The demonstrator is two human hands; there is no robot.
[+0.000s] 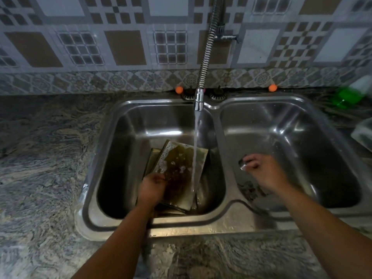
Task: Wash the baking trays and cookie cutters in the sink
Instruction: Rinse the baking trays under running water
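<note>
Head view, looking down into a double steel sink [218, 219] set in a marbled stone desk [42, 172]. Water runs from the coiled spring tap [199, 101] into the left basin, straight onto the top baking tray [181, 174], which lies tilted over at least one more tray [153, 158] stacked beneath it. The top tray is stained brown, with foam along its far edge. The left hand [151, 188] is down in that basin at the tray's near-left edge, fingers curled onto it, gripping the tray. Over the right basin, the right hand [259, 168] hangs above the left wall of the bowl, fingers curled round a small shiny metal piece [243, 165], likely a cookie cutter, though it is blurred. Two orange knobs [179, 89] sit on the back ledge by the patterned wall tiles [124, 47]. A green bottle [346, 96] lies blurred on the desk at far right.
</note>
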